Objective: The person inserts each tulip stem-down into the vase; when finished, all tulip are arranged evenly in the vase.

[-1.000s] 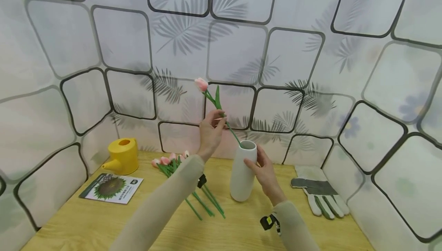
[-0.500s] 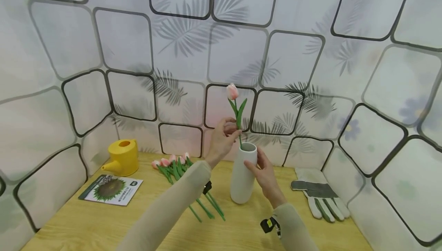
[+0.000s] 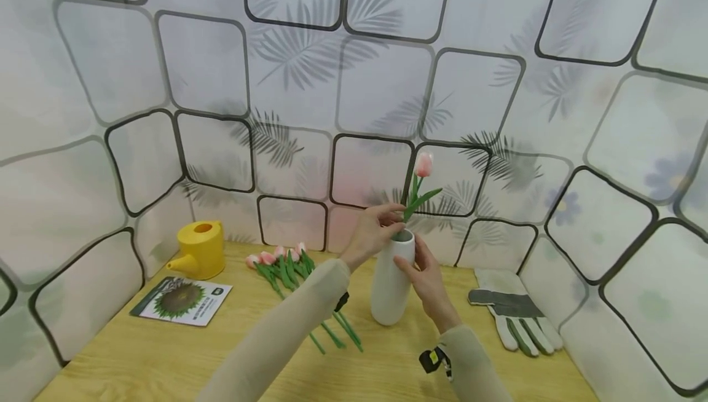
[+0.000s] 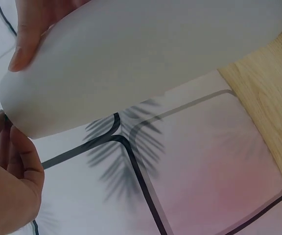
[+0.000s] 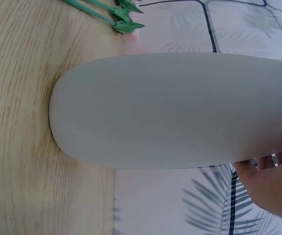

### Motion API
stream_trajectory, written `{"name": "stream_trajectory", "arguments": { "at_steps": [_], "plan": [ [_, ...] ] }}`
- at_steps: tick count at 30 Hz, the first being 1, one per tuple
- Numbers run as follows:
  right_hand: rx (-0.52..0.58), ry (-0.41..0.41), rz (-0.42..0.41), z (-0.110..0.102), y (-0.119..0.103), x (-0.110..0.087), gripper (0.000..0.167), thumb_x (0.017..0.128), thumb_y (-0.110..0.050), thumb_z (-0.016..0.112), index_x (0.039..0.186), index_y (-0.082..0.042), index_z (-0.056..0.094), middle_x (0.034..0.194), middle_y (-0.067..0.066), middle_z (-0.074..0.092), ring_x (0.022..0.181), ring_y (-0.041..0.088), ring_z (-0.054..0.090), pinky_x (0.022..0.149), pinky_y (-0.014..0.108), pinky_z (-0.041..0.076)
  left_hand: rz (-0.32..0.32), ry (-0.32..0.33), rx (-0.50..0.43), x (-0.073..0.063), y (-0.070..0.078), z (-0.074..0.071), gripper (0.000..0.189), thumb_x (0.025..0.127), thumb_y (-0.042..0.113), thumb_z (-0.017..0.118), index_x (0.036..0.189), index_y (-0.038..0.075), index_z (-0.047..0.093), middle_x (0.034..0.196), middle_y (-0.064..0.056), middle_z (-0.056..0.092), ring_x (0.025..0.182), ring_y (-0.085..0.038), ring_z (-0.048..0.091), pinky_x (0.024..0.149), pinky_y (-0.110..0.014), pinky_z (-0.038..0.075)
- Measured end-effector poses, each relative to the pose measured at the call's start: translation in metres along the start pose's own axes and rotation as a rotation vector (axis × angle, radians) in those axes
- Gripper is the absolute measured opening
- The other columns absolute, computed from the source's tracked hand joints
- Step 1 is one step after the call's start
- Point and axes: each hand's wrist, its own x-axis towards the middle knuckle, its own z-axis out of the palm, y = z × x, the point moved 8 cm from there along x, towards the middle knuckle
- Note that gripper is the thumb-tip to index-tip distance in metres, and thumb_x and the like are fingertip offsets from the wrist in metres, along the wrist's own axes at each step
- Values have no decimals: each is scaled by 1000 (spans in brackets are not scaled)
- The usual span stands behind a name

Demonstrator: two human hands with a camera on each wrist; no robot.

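Observation:
In the head view a pink tulip [image 3: 423,165] with green leaves leans right above the mouth of a white vase [image 3: 390,285]. My left hand [image 3: 376,233] pinches its stem just over the rim, and the lower stem is hidden inside the vase. Lower on the right, my right hand [image 3: 427,279] grips the upper side of the vase, which stands slightly tilted on the table. Left of the vase several more pink tulips [image 3: 287,267] lie with their stems toward me, partly covered by my left sleeve. Both wrist views show the vase's smooth wall [image 5: 170,112] close up.
A yellow watering can [image 3: 201,251] stands at the left back of the wooden table [image 3: 138,365]. In front of it lies a card with a sunflower picture [image 3: 179,302]. A pair of grey-and-white gloves [image 3: 514,310] lies at the right. Patterned cloth walls [image 3: 298,168] enclose the table.
My left hand has moved right and down with the tulip, whose stem has sunk into the vase. The bloom swung from leaning left to leaning right. My right hand has kept its grip on the vase.

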Motion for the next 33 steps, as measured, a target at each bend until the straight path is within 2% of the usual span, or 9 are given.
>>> {"name": "stream_trajectory", "arguments": {
  "at_steps": [2,9,13,17,27,33],
  "plan": [
    [0,-2,2,0,0,0,73,95,-25,67,155,-17,27,155,9,38,140,30,38,115,57,32,7,-9,30,0,1,2,34,92,12,69,125,17,67,100,-5,74,83,-12,68,68,-23,56],
    [11,-20,-9,2,-2,-1,75,95,-26,66,156,-15,25,156,9,35,142,31,35,115,57,31,117,-48,198,1,11,7,33,90,7,71,122,11,67,99,-8,75,83,-17,72,70,-24,57],
    [21,-19,-8,1,-2,0,74,95,-25,67,156,-16,26,156,8,35,142,29,35,115,56,31,137,-86,232,1,11,9,32,89,5,71,121,11,67,100,-8,75,86,-18,73,73,-25,58],
    [22,-15,-3,1,-2,1,75,94,-26,67,156,-17,26,156,9,35,142,29,35,116,56,31,159,-112,227,1,11,10,31,90,2,69,120,10,68,99,-9,75,86,-18,73,75,-25,58],
    [28,-14,7,1,0,0,76,95,-25,67,156,-16,23,157,10,35,143,29,35,116,55,30,157,-135,194,1,7,9,29,92,2,65,120,9,70,101,-8,75,86,-15,71,76,-22,57],
    [31,-15,2,1,-1,0,76,94,-26,67,156,-18,24,156,7,36,142,28,36,116,54,31,149,-111,168,2,4,2,25,92,7,67,118,7,71,110,-10,73,94,-18,70,78,-24,56]
  ]
}}
